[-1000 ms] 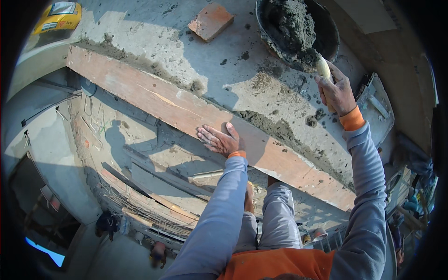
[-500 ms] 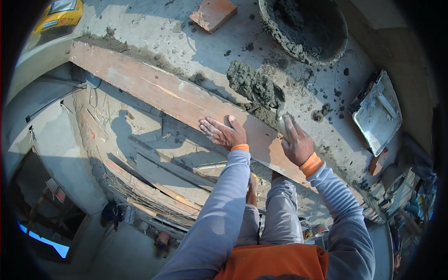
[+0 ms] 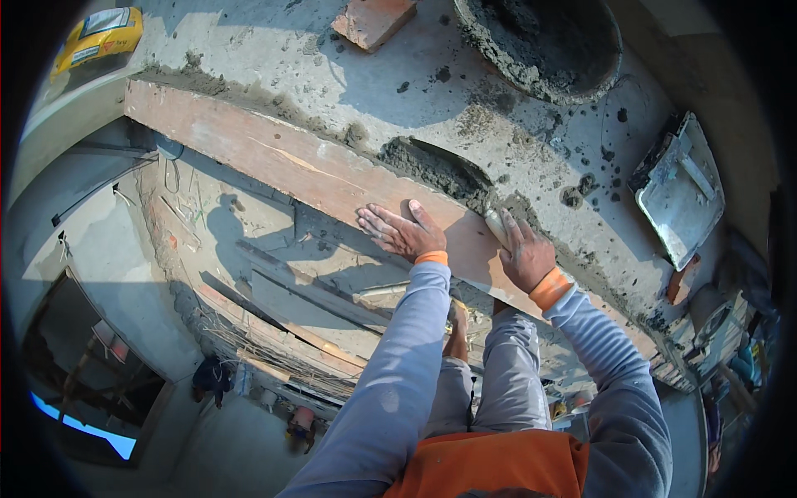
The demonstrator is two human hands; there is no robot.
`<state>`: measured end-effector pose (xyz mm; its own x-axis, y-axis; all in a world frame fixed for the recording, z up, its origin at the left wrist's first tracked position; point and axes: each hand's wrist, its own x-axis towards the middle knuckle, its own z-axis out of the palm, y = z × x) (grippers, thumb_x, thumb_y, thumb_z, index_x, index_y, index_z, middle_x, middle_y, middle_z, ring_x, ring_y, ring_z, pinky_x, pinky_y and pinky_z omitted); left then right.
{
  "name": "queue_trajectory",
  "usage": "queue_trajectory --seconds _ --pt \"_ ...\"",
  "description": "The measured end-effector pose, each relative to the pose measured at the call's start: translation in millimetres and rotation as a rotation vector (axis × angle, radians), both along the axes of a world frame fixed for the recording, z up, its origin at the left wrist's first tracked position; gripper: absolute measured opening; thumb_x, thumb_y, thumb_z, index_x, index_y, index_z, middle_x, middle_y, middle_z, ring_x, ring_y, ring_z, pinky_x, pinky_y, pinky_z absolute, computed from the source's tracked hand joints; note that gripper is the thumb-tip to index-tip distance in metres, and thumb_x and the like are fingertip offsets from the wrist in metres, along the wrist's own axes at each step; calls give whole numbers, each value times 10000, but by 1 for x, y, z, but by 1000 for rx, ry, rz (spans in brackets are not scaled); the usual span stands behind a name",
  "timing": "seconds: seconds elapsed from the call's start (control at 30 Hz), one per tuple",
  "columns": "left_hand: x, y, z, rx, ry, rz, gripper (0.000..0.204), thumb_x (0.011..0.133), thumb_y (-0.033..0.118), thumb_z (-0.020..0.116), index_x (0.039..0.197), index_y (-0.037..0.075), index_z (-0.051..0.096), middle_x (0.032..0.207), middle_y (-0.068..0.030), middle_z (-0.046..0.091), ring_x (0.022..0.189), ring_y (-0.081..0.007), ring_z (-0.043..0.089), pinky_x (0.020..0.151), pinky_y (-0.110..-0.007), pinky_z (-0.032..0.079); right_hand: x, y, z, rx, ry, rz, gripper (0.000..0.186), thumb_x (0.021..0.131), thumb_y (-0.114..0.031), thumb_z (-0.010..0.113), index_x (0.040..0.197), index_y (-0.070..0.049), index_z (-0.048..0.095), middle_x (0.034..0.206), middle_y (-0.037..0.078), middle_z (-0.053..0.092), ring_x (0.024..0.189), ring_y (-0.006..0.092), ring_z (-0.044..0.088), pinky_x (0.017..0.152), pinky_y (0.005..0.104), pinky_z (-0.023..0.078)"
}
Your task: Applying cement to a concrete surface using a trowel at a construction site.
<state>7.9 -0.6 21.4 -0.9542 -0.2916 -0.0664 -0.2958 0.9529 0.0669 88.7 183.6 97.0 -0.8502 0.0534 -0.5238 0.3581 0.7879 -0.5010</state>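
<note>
A long wooden board (image 3: pixel 274 158) runs across in front of me along the edge of a concrete slab. My left hand (image 3: pixel 407 232) lies on it with fingers stretched out and thumb apart, holding nothing. My right hand (image 3: pixel 528 253) is wrapped round the pale handle of a trowel (image 3: pixel 496 226). The trowel's blade is tipped on its side against the board's far edge, with wet grey mortar (image 3: pixel 423 168) between blade and board. More mortar lies in a rough strip along that edge.
Beyond the board, a round basin (image 3: pixel 573 50) of mortar and a brick (image 3: pixel 374 22) rest on the slab (image 3: pixel 332 91). To the right is a dirty white tray (image 3: pixel 682 195). A yellow bag (image 3: pixel 101 37) is far left. Below the board lies a lower level with planks (image 3: pixel 290 290) and two people.
My right hand has turned the trowel from flat and loaded with mortar to tilted on its side, and the mortar has come down along the board's far edge. My left hand stays on the board.
</note>
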Motion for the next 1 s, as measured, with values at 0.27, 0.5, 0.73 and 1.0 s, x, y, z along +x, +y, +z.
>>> queue_trajectory --seconds 0.27,0.5,0.73,1.0 --pt "-1 -2 0 -10 -19 -5 807 975 514 347 1503 -44 98 1582 -227 57 1474 -362 25 1169 -482 64 -4 36 1 -152 176 -168 562 737 -158 639 1268 -46 493 1025 170 594 860 378 626 725 440 532" --pt "-2 -1 4 -13 -27 9 799 979 498 346 1498 -56 99 1577 -240 57 1470 -376 28 1170 -483 63 -38 82 -42 -160 -250 -101 458 725 -168 625 1140 12 554 881 262 654 856 427 646 760 451 533" --pt "-1 -4 -4 22 62 -48 783 979 476 366 1490 -65 125 1565 -252 99 1464 -382 60 1176 -491 67 -97 56 -63 -399 -538 173 418 701 -100 664 1097 7 587 793 167 657 671 303 650 619 409 537" --pt "-2 4 4 25 -8 45 774 970 485 390 1475 -69 197 1555 -248 142 1453 -375 110 1179 -487 114 -128 102 -18 -564 -904 224 220 701 -39 646 909 -46 577 559 17 497 449 128 478 399 307 415"
